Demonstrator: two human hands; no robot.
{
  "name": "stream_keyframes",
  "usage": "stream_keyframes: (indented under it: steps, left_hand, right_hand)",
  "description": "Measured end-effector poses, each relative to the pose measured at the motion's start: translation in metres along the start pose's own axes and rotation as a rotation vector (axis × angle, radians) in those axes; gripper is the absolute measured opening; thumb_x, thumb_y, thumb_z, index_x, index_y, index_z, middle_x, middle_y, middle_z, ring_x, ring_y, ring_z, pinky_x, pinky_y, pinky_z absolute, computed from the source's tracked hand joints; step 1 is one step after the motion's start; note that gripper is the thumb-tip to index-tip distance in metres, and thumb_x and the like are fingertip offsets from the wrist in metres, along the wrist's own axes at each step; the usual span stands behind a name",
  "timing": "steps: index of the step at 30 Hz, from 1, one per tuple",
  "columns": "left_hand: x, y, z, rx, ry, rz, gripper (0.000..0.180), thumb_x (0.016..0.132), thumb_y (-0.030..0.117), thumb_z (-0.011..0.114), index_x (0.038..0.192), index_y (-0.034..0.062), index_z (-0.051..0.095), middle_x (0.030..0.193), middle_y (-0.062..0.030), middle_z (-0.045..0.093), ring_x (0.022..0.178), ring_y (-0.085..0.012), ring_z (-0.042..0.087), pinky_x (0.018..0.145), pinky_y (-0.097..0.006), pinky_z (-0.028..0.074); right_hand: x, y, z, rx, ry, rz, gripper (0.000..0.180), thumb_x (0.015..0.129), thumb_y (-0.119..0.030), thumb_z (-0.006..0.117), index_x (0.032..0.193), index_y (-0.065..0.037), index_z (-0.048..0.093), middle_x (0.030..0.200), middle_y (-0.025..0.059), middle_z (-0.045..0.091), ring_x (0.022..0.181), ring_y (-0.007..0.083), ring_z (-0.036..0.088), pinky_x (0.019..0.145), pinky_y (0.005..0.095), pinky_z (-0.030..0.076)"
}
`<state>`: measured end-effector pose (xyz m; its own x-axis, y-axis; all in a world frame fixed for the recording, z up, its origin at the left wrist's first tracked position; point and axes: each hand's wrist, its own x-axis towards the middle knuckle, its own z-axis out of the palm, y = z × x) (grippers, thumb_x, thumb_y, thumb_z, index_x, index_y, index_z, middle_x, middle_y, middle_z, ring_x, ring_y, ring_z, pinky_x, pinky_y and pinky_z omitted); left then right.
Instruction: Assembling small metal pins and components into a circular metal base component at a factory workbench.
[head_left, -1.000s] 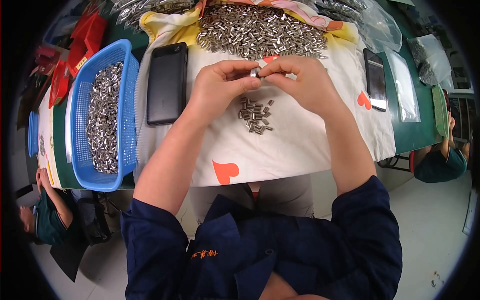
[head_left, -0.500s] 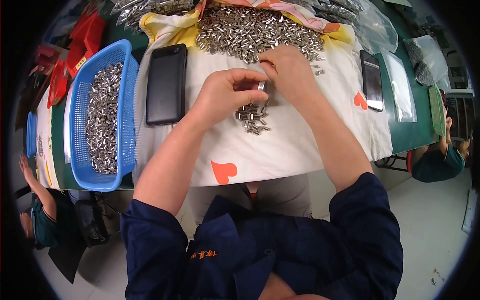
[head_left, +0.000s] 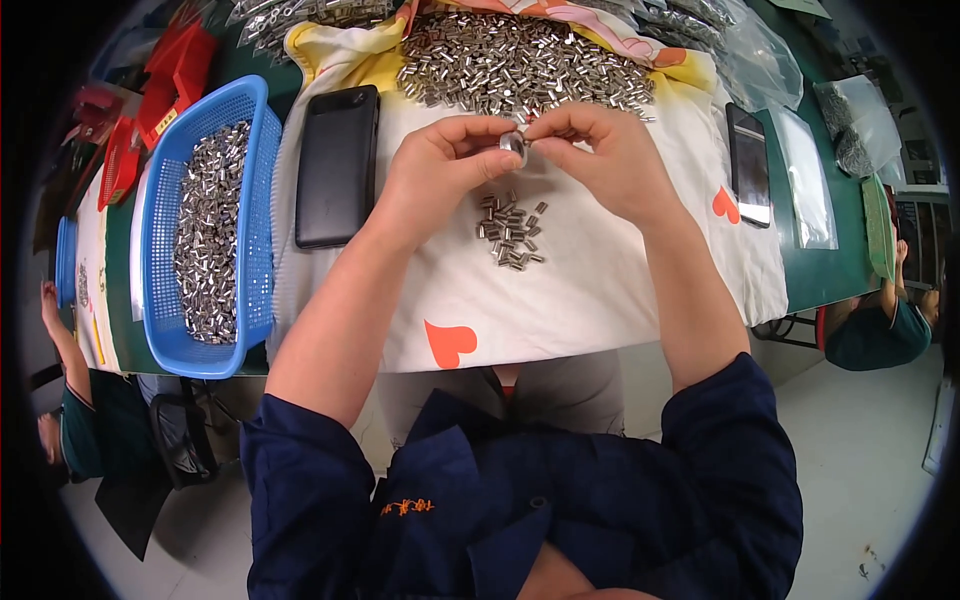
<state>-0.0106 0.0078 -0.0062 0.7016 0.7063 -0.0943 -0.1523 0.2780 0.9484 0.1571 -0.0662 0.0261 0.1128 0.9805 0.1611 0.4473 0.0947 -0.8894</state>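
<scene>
My left hand [head_left: 435,175] is closed to a pinch, thumb and forefinger gripping a round metal part [head_left: 513,146] at its edges; my right hand [head_left: 615,160] meets it from the right, thumb and forefinger drawn nearly together beside the part; whether these fingertips retain a smaller piece, I cannot tell. The round part is held above the white cloth [head_left: 610,285], between the large heap of metal cylinders [head_left: 520,65] at the far side and the small pile of cylinders [head_left: 512,235] nearer my body; a black rectangular case [head_left: 337,170] lies left of my left hand; beyond it stands a blue basket [head_left: 262,210] containing similar metal pieces.
</scene>
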Motion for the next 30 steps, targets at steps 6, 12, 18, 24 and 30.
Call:
stream_keyframes:
  steps: [6,12,18,24,30]
  left_hand:
    - [-0.001,0.000,-0.001,-0.021,0.007,-0.003,0.028,0.074,0.001,0.064,0.101,-0.0020,0.056,0.089,-0.0071,0.062,0.079,-0.0102,0.058,0.071,-0.021,0.046]
    - [-0.002,-0.001,0.003,0.030,0.037,-0.010,0.028,0.074,0.001,0.064,0.101,-0.0031,0.057,0.088,-0.0075,0.062,0.077,-0.0099,0.058,0.069,-0.020,0.047]
    - [-0.005,0.002,0.005,0.092,-0.062,-0.008,0.028,0.073,0.000,0.064,0.100,-0.0034,0.058,0.087,-0.0072,0.063,0.076,-0.0092,0.058,0.068,-0.020,0.047]
    - [-0.006,-0.002,0.012,0.290,-0.106,-0.049,0.027,0.071,0.004,0.067,0.097,-0.0001,0.061,0.080,-0.0011,0.061,0.071,-0.0052,0.055,0.064,-0.018,0.046]
    - [-0.005,0.001,0.006,0.307,-0.131,-0.045,0.029,0.072,-0.003,0.064,0.100,-0.0006,0.058,0.089,-0.0036,0.061,0.079,-0.0082,0.058,0.071,-0.020,0.048]
  right_hand:
    - [-0.004,-0.004,0.009,-0.093,0.014,-0.085,0.011,0.073,-0.006,0.058,0.082,-0.003,0.062,0.075,0.0057,0.062,0.068,0.0141,0.058,0.063,0.0249,0.045]
    - [-0.004,0.001,0.014,-0.465,0.152,-0.411,0.008,0.070,-0.007,0.060,0.076,-0.001,0.059,0.072,0.0066,0.061,0.065,0.0161,0.058,0.059,0.0276,0.046]
    - [0.004,0.006,-0.007,0.159,-0.152,0.223,0.009,0.071,-0.010,0.064,0.075,-0.003,0.060,0.065,0.0004,0.058,0.058,0.0084,0.052,0.056,0.0221,0.043]
    - [0.011,0.025,-0.014,-0.104,0.100,0.153,0.009,0.075,-0.007,0.061,0.083,-0.003,0.061,0.072,0.0006,0.058,0.067,0.0092,0.052,0.062,0.0216,0.042]
    - [0.015,0.031,0.013,-0.735,0.168,-0.244,0.010,0.072,-0.016,0.059,0.075,-0.007,0.063,0.073,0.0089,0.058,0.076,0.0259,0.055,0.070,0.0362,0.043]
